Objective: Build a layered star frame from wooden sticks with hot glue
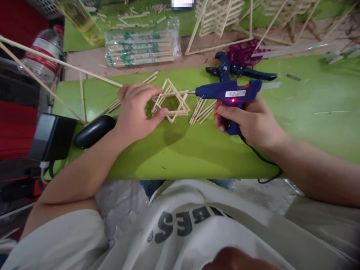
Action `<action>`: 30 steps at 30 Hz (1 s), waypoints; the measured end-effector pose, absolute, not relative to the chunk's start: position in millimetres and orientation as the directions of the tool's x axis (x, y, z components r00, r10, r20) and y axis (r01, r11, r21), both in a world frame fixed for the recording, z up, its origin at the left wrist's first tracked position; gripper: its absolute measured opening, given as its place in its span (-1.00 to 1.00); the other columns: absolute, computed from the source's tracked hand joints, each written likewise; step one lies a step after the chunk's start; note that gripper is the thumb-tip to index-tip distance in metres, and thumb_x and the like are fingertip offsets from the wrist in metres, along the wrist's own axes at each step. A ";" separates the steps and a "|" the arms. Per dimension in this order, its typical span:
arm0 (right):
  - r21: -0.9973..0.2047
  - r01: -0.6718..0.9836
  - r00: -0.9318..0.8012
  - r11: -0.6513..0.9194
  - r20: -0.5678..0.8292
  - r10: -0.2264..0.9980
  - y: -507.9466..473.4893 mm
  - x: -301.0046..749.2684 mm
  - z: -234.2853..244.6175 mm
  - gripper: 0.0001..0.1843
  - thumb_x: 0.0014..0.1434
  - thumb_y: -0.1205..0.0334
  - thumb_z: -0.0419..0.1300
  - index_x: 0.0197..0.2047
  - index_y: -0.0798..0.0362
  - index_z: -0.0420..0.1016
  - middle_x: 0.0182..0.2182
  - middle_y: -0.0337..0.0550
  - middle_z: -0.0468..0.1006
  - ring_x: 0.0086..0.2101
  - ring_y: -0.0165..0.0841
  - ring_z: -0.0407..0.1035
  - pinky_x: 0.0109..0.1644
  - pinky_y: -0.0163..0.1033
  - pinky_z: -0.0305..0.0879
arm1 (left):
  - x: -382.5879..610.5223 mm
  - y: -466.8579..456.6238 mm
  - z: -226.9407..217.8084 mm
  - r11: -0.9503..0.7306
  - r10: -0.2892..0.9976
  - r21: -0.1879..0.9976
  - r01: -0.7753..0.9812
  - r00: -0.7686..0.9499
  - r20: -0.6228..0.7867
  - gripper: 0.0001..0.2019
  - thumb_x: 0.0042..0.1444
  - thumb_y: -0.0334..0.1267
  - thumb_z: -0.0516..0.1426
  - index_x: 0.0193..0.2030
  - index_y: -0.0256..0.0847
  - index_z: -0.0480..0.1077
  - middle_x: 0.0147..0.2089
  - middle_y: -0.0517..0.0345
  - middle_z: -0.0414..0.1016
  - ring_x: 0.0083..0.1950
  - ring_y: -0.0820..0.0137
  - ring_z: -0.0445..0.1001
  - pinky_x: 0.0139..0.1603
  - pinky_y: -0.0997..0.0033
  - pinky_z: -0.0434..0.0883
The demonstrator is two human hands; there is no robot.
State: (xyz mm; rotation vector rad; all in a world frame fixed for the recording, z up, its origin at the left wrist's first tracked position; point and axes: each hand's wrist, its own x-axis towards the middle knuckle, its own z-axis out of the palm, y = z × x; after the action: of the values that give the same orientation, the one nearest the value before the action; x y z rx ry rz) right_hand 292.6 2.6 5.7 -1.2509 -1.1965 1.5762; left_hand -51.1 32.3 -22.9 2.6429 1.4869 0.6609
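My right hand (247, 116) is wrapped round a blue hot glue gun (222, 90), a finger at its orange trigger and a red light glowing on its side. The gun's metal nozzle points left and reaches the right corner of a star-shaped frame of thin wooden sticks (179, 112); whether it touches is hard to tell. With thumb and fingers, my left hand (137, 107) grips this star on its left side. Just right of the star, under the nozzle, several loose sticks (198, 112) lie on the green table. More sticks (114, 106) lie partly behind my left hand.
Behind the gun lie dark blue cutters (223, 67) and purple cord (244, 52). Wrapped packs of sticks (140, 47) and stick structures (219, 18) stand at the back. On the left are a black mouse (95, 131), a black box (53, 135) and a bottle (43, 54).
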 end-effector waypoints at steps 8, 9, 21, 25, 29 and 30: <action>-0.971 -0.029 -0.200 -0.237 -0.226 0.953 3.9 295.2 5.2 -0.68 0.30 -0.02 0.66 -0.25 -0.01 0.71 -0.45 -0.22 0.66 -0.49 -0.37 0.47 -0.45 -0.25 0.35 | -48.5 31.3 -24.6 -0.524 0.831 0.315 0.792 0.394 0.392 -0.56 0.46 0.13 0.36 0.34 0.01 0.63 0.31 0.04 0.78 0.45 -0.10 0.66 0.61 -0.58 0.41; -0.973 -0.028 -0.197 -0.227 -0.218 0.956 4.3 296.4 4.6 -0.69 0.32 -0.01 0.65 -0.23 -0.02 0.72 -0.44 -0.22 0.66 -0.49 -0.37 0.47 -0.45 -0.25 0.36 | -48.7 31.1 -24.8 -0.518 0.835 0.313 0.796 0.392 0.386 -0.55 0.46 0.13 0.35 0.34 0.01 0.63 0.31 0.05 0.78 0.46 -0.11 0.66 0.62 -0.59 0.40; -0.996 -0.087 0.075 -0.021 -0.027 0.997 30.3 312.1 10.5 -0.68 0.29 0.04 0.63 -0.22 -0.02 0.61 -0.42 -0.19 0.58 -0.47 -0.36 0.46 -0.48 -0.21 0.29 | -77.7 56.6 -7.9 -0.427 0.863 0.337 0.839 0.267 0.428 -0.72 0.53 -0.08 0.24 0.23 -0.08 0.67 0.24 0.12 0.78 0.33 0.07 0.65 0.51 -0.29 0.52; -0.991 -0.113 0.069 -0.067 -0.075 0.995 29.2 309.0 18.4 -0.73 0.28 0.17 0.61 -0.23 0.02 0.60 -0.46 -0.24 0.54 -0.47 -0.41 0.46 -0.45 -0.25 0.28 | -120.4 89.0 -24.1 -0.396 0.877 0.302 0.867 0.260 0.404 -0.71 0.48 0.01 0.39 0.09 -0.16 0.68 -0.04 0.35 0.77 -0.12 0.46 0.52 0.09 0.24 0.58; -0.982 -0.160 0.044 -0.097 -0.105 0.993 24.4 305.2 22.5 -0.80 0.30 0.30 0.56 -0.20 0.02 0.61 -0.46 -0.24 0.58 -0.45 -0.40 0.49 -0.42 -0.23 0.28 | -114.2 82.3 -27.6 -0.446 0.844 0.283 0.849 0.293 0.449 -0.81 0.42 -0.10 0.42 0.00 -0.15 0.72 -0.17 0.35 0.76 -0.24 0.50 0.54 -0.14 0.32 0.53; -0.982 -0.159 0.040 -0.101 -0.109 0.993 23.8 304.4 22.4 -0.80 0.31 0.30 0.55 -0.20 0.01 0.61 -0.46 -0.24 0.59 -0.46 -0.40 0.49 -0.42 -0.22 0.28 | -105.7 74.9 -23.7 -0.434 0.840 0.288 0.854 0.268 0.471 -0.86 0.44 -0.16 0.38 0.03 -0.13 0.72 -0.13 0.30 0.77 -0.20 0.44 0.60 -0.10 0.26 0.57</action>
State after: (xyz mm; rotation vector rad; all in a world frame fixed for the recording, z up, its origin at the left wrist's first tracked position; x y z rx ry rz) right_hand 304.4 23.8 22.4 -1.1894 -1.0056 1.3201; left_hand -105.7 74.9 -23.7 2.5199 1.6838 0.9122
